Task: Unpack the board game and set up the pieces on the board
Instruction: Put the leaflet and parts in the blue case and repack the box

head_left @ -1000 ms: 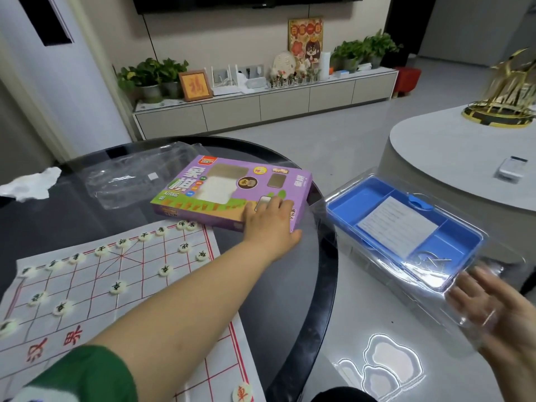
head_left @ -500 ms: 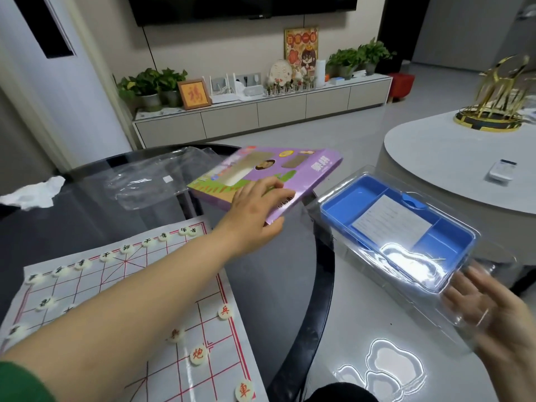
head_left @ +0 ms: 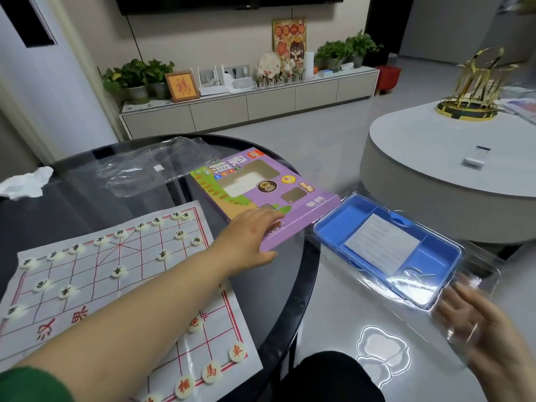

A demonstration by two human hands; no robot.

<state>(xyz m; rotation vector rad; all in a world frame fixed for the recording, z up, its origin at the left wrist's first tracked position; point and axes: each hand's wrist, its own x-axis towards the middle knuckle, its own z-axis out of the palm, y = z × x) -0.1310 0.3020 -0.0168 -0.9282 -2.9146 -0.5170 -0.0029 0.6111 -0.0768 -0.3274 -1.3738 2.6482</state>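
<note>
Left hand point(head_left: 251, 242): reaching forward and grasping the near corner of the box, fingers on its top face, thumb at the near edge.
Right hand point(head_left: 478, 323): blurred, lying under the near end of the clear shell point(head_left: 478, 268); fingers are looking spread and fairly straight, but whether they are clamping it I cannot tell.
Box point(head_left: 261, 195): purple cardboard, sitting over the right part of the round glass table point(head_left: 293, 300); it is showing large white characters "象棋" and cut-out windows, while the smaller print is staying illegible.
Blue tray point(head_left: 348, 224): sitting inside the clear shell, right of the box and off the table, carrying a white printed sheet point(head_left: 383, 245) too small to read.
Board point(head_left: 130, 271): white sheet with a red grid, lying on the near left of the table and showing red "汉界".
Pieces: pale discs standing on the grid; near ones are reading "車" point(head_left: 237, 351), "馬" point(head_left: 211, 371), "相" point(head_left: 184, 385) in red, while the far ones are carrying black characters.
</note>
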